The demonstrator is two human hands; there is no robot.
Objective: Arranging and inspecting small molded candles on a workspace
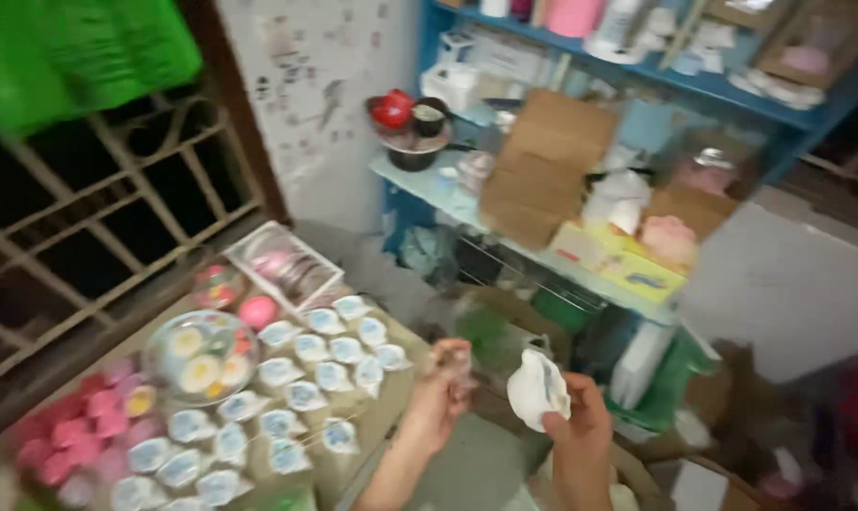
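A white shell-shaped piece (537,389) is pinched in the right hand (580,435), the left hand (440,390) closed on a small clear item (459,364) (too blurred to identify), with placement among the matching pieces (301,378) on the desk (372,445) judged to call for a steady lowering into a free gap.

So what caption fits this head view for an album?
Right hand holding a white shell-shaped piece, left hand beside rows of similar pieces.

Moulded pieces (287,397) in rows on bench (391,397) to my left, bowl (200,355) behind-left of them, shelves (542,255) ahead.
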